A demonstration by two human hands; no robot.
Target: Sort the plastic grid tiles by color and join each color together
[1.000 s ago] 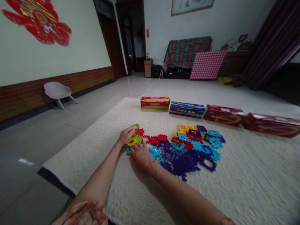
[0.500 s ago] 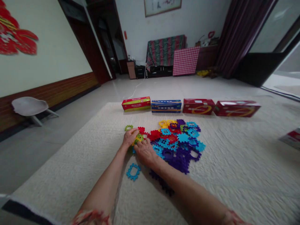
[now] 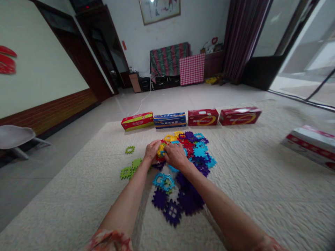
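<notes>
Nearest: purple lattice tiles, flat on the rug. Then my left hand, fingers pinched on a yellow toothed tile at the near edge of the pile; my right hand curled over it, grip hidden. Farthest: four boxes.

That yellow tile is a small plastic square with toothed edges, pinched between the fingers of the left hand and right hand. It's at the left edge of the pile of tiles, a flat jumble of red, yellow, light blue and purple just in front of the blue box. Further from that box, purple tiles and light blue frames trail out, and a few green tiles lie apart, off to its left.
</notes>
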